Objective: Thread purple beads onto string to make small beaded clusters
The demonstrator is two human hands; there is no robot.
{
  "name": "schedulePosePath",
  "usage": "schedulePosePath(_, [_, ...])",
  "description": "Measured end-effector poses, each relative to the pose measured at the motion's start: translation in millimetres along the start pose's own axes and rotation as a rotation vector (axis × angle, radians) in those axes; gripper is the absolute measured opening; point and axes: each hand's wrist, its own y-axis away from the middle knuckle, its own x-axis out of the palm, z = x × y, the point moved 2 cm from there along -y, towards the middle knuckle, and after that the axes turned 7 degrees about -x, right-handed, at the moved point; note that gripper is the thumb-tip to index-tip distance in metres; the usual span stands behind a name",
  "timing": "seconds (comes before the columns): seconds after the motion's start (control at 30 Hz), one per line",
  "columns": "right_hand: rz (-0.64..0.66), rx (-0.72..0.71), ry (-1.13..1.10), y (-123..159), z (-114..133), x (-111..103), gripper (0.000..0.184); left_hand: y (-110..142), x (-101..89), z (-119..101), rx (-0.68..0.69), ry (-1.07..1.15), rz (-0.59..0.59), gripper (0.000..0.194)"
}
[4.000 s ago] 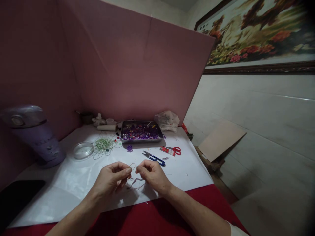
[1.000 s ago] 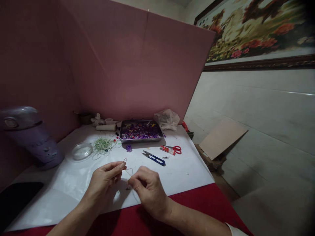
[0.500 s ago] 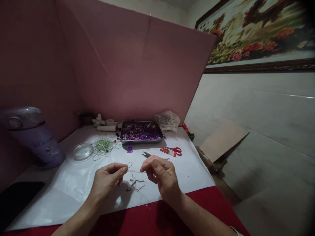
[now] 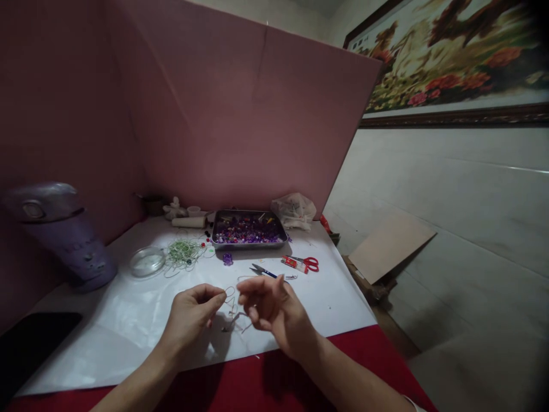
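Between thumb and forefinger, my left hand (image 4: pixel 191 320) pinches a thin brown cord (image 4: pixel 230 290), which makes a small loop at the fingertips. Its lower part hangs down in kinks toward brownish strands over the white sheet; whether these belong to the same cord I cannot tell. To the right, my right hand (image 4: pixel 278 315) has its fingers apart and curved, palm partly turned to me. A strand of cord passes close by its fingertips; contact is unclear. Behind that hand lie dark-bladed snips (image 4: pixel 262 271), their handle end partly hidden by the fingers.
A metal tray (image 4: pixel 251 246) of purple and red beads stands at the back. Red-handled scissors (image 4: pixel 311 264), a red-and-white tube (image 4: pixel 294 264), a purple bead piece (image 4: pixel 227 259), tangled green cord (image 4: pixel 182 252) and a clear round dish (image 4: pixel 147 262) lie around. A purple bottle (image 4: pixel 81 252) stands left.
My right hand has let go of the cord and opened its fingers, turning the palm upward. The left hand keeps its pinch. The whole view has shifted slightly.
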Motion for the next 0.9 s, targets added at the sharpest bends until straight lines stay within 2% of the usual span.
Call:
schedulePosePath(0.13, [-0.13, -0.101, 0.07, 0.6, 7.8, -1.7, 0.043, -4.0, 0.8, 7.0, -0.03, -0.014, -0.021, 0.02])
schedulePosePath(0.27, [-0.169, -0.064, 0.413, 3.8, -6.8, -2.5, 0.019, -6.2, 1.0, 9.3, -0.037, 0.023, -0.002, 0.02])
schedulePosePath(0.4, [-0.159, 0.014, 0.5, 5.2, -21.4, -4.5, 0.02, -5.5, 1.1, 9.6, -0.042, 0.033, 0.021, 0.02])
schedulePosePath(0.5, [-0.163, 0.012, 0.544, 7.0, -24.6, -5.6, 0.019, -3.9, 0.9, 8.5, -0.038, 0.022, 0.007, 0.021])
schedulePosePath(0.6, [-0.128, -0.016, 0.639, 10.8, -25.0, -3.4, 0.017, -2.4, 0.9, 6.6, -0.038, 0.026, -0.002, 0.021])
schedulePosePath(0.77, [-0.107, -0.155, 0.875, 14.4, -20.3, 2.8, 0.016, -1.3, 0.4, 5.2, -0.03, 0.037, 0.01, 0.02])
schedulePosePath(0.9, [-0.088, -0.16, 0.874, 9.9, -17.0, 3.0, 0.014, -1.2, 1.7, 7.5, -0.026, 0.03, 0.073, 0.019])
